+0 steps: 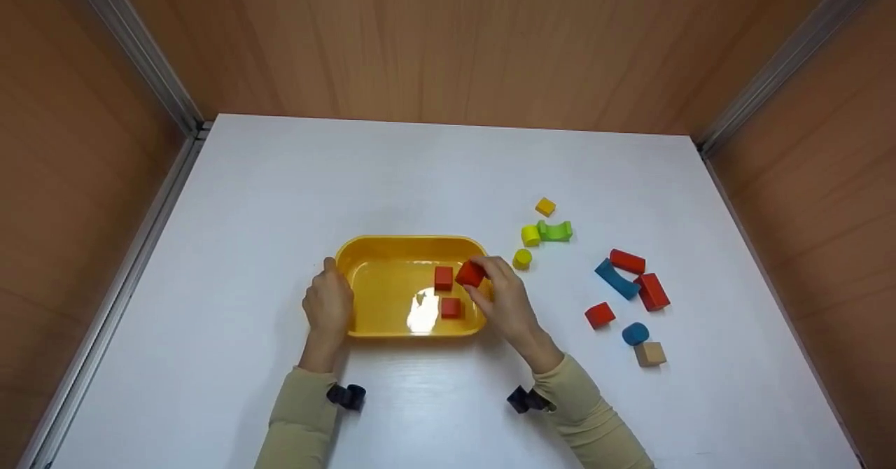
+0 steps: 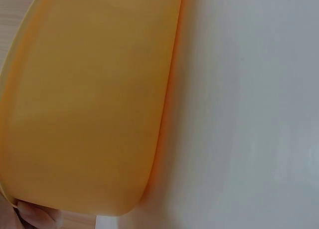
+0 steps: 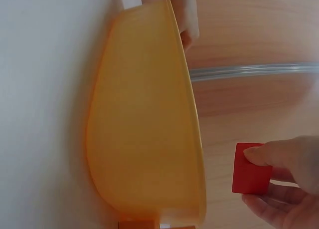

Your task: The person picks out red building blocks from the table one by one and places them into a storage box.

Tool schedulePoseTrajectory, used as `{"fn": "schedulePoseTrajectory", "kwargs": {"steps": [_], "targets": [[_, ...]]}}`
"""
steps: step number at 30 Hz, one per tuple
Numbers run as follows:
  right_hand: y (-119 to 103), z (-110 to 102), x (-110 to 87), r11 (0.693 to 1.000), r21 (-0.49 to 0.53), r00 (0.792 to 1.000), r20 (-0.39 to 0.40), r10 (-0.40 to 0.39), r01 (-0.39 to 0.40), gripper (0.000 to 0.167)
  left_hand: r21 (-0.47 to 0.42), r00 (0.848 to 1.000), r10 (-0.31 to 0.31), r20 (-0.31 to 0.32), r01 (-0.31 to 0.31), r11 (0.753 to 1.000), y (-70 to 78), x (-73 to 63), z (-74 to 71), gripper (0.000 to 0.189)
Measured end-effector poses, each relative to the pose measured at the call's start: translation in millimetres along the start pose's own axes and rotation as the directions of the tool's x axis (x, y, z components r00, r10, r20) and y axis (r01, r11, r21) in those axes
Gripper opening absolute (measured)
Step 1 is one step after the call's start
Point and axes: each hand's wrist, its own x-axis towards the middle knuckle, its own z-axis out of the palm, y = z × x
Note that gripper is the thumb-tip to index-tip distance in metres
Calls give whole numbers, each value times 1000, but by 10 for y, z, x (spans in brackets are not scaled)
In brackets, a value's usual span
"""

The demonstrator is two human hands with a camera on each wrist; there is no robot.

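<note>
A yellow plastic tray (image 1: 392, 294) with raised sides stands on the white table. At its left end my left hand (image 1: 329, 304) grips the rim; in the left wrist view a thumb and finger (image 2: 37, 216) pinch the tray's edge. Between thumb and fingers, my right hand (image 1: 514, 308) holds a red block (image 1: 470, 274) over the right end of the tray. The right wrist view shows this block (image 3: 247, 174) higher than the tray wall (image 3: 144, 109). Inside the tray lie two more red blocks, one farther back (image 1: 443, 278) and one nearer (image 1: 451, 308).
Right of the tray lie a yellow cube (image 1: 545, 206), a green arched block (image 1: 556, 231) and yellow-green cylinders (image 1: 522, 259). Farther right are red blocks (image 1: 653, 292), a blue curved block (image 1: 617, 279), a blue cylinder (image 1: 635, 333) and a plain wooden cube (image 1: 650, 354). Wood-grain panels surround the table.
</note>
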Motion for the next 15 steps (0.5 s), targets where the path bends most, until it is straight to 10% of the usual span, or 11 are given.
{"fn": "schedulePoseTrajectory", "kwargs": {"steps": [15], "targets": [[-149,318,-52,998,5,994,90,-67,67,40,-3,1000,5,20,-5,1000,-15,16,11,15]]}}
